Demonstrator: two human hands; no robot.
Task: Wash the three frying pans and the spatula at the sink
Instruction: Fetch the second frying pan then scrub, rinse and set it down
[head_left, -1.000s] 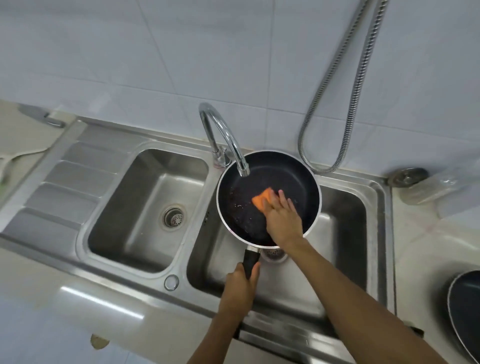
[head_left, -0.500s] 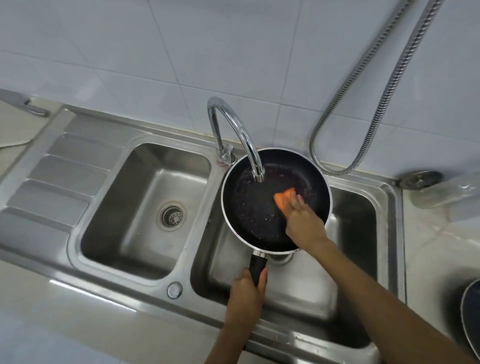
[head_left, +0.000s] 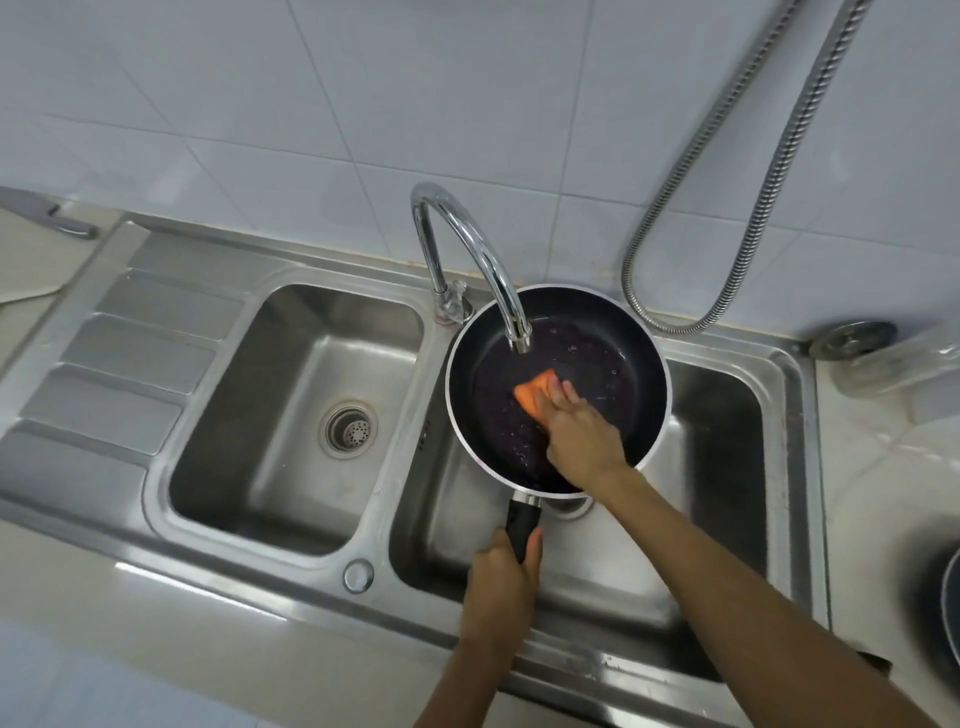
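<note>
While a dark frying pan (head_left: 636, 400) with a pale metal rim hangs above the right basin (head_left: 722, 467) of a stainless steel double sink, just under the spout of a curved chrome faucet (head_left: 470, 244), a person's right hand (head_left: 582, 436) holds an orange sponge (head_left: 535, 395) pressed against the pan's wet, speckled inner surface, the fingers closed over the sponge's near side. The left hand (head_left: 501, 587) is wrapped tightly around the end of the pan's black handle (head_left: 522, 522), which points back toward the person.

To the left lies the left basin (head_left: 291, 364) with a round drain strainer (head_left: 348, 428) at its bottom, and beyond it a ridged drainboard (head_left: 130, 353). A flexible metal hose (head_left: 769, 182) loops down the white tiled wall (head_left: 415, 78) behind the right basin. A round metal disc (head_left: 854, 338) sits at the sink's back right corner, beside a clear container (head_left: 898, 366) too blurred to identify. At the frame's right edge, on the counter, the rim of a second dark pan (head_left: 951, 613) is partly in view.
</note>
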